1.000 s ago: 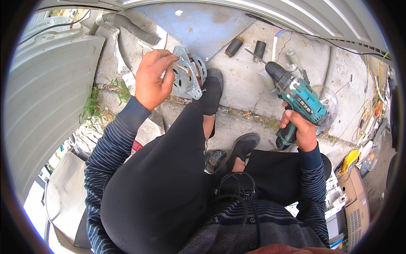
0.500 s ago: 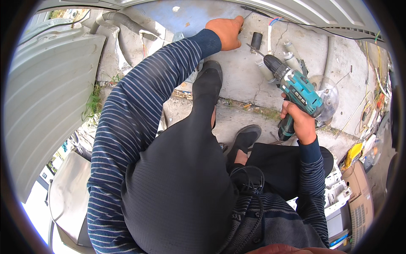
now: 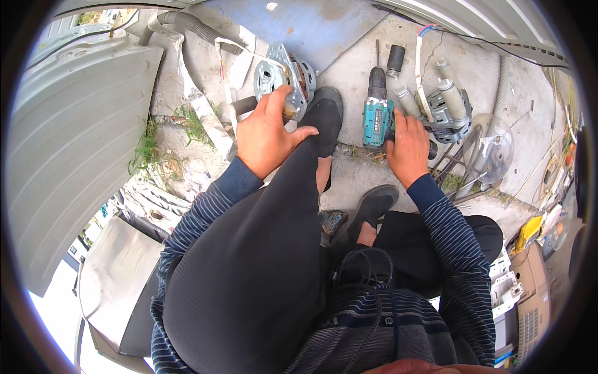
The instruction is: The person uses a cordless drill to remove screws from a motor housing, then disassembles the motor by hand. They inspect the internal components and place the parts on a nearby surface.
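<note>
My left hand [image 3: 265,140] has its thumb spread, with fingertips resting on the silver motor [image 3: 277,75], which has round openings in its bracket, beside my left shoe. A dark cylinder [image 3: 243,106] lies just left of these fingers. My right hand [image 3: 408,143] is closed on the teal and black drill [image 3: 376,118], low at the concrete ground with its bit pointing away from me. To its right sit a second motor [image 3: 450,131] and pale cylinders [image 3: 453,100]. A black cylinder [image 3: 395,59] is just beyond, near a white cable [image 3: 419,71] with coloured wire ends.
A blue sheet [image 3: 311,22], corrugated hose [image 3: 205,28], leaning metal panel [image 3: 87,124], ribbed panel at the top and loose black cable surround the area. A clear disc [image 3: 495,156], bare wires and a piled jumble of plastic parts [image 3: 523,293] line the right. Grass grows from cracks.
My left hand reached to the top edge, then came back down to the motor's near side. My right hand lowered the drill leftward, turning its bit straight away from me.
</note>
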Demonstrator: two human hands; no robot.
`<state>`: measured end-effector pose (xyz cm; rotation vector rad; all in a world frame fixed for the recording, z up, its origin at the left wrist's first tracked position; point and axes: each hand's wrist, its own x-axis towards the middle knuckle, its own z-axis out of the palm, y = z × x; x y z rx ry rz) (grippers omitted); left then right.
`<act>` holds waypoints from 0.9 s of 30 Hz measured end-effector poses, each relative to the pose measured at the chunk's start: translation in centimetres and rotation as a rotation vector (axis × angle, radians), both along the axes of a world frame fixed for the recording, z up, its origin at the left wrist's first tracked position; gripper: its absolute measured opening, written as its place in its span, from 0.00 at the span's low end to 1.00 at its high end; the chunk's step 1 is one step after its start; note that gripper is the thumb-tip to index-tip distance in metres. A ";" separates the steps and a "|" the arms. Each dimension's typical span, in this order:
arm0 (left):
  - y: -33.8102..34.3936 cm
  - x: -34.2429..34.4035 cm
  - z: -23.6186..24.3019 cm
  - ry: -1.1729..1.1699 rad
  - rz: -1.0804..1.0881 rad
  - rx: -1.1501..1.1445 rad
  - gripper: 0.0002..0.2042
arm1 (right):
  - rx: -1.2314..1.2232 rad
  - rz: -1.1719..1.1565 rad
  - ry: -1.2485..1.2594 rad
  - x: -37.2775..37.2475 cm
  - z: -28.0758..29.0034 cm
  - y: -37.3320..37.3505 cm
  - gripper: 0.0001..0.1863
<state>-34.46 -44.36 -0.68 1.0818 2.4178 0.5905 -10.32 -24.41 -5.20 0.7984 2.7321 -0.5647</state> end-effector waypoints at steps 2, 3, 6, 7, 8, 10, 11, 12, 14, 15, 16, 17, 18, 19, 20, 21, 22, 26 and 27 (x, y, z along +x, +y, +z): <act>-0.3 -0.3 -1.1 0.035 0.009 -0.113 0.34 | -0.024 -0.001 0.022 -1.2 -0.4 -1.3 0.38; -0.1 -0.9 -1.5 0.089 0.052 -0.028 0.31 | -0.011 -0.016 0.059 -1.8 -0.2 -1.7 0.37; 0.6 -3.5 -1.9 0.099 0.078 0.146 0.17 | -0.006 -0.015 0.284 -3.4 1.3 -2.2 0.31; 0.8 -4.5 -2.0 0.233 0.095 0.281 0.13 | -0.063 0.000 0.297 -4.0 1.7 -2.2 0.28; 0.8 -5.8 -2.1 0.131 0.252 0.266 0.11 | -0.103 0.007 0.337 -4.8 1.8 -2.2 0.26; 0.5 -7.8 -2.4 -0.010 0.397 0.274 0.09 | -0.140 0.028 0.413 -6.8 1.2 -2.4 0.16; 0.3 -8.5 -2.6 -0.045 0.426 0.296 0.08 | -0.167 0.027 0.452 -7.8 0.6 -2.7 0.15; -0.3 -8.6 -2.8 -0.122 0.500 0.220 0.09 | -0.208 0.032 0.464 -8.8 -0.1 -3.2 0.13; -1.0 -8.2 -3.5 -0.192 0.576 0.347 0.09 | -0.251 0.000 0.480 -10.7 -1.6 -4.2 0.09; -1.2 -7.8 -3.9 -0.243 0.647 0.361 0.10 | -0.241 -0.014 0.477 -11.3 -2.2 -4.7 0.09; -1.3 -7.2 -4.2 -0.341 0.713 0.449 0.10 | -0.231 -0.027 0.473 -11.9 -2.7 -5.0 0.09; -1.3 -6.7 -4.3 -0.363 0.785 0.454 0.10 | -0.212 -0.034 0.496 -12.2 -2.9 -5.2 0.10; -1.1 -6.3 -4.5 -0.385 0.846 0.471 0.10 | -0.205 -0.054 0.496 -12.4 -3.1 -5.3 0.10; -0.9 -6.3 -4.4 -0.397 0.878 0.519 0.11 | -0.224 -0.079 0.435 -12.4 -3.0 -5.2 0.10; -0.6 -6.3 -4.3 -0.499 0.969 0.511 0.12 | -0.230 -0.097 0.411 -12.3 -2.8 -5.0 0.10; -0.2 -6.6 -4.1 -0.498 0.988 0.535 0.13 | -0.256 -0.116 0.341 -12.2 -2.6 -4.7 0.10; 0.2 -7.2 -3.9 -0.497 1.012 0.548 0.13 | -0.254 -0.140 0.299 -12.2 -2.4 -4.4 0.08; 1.1 -9.6 -3.1 -0.486 0.948 0.496 0.12 | -0.148 -0.105 0.318 -13.7 -2.8 -4.0 0.09; 1.2 -10.0 -3.1 -0.480 0.938 0.483 0.12 | -0.114 -0.100 0.259 -14.5 -3.2 -4.2 0.10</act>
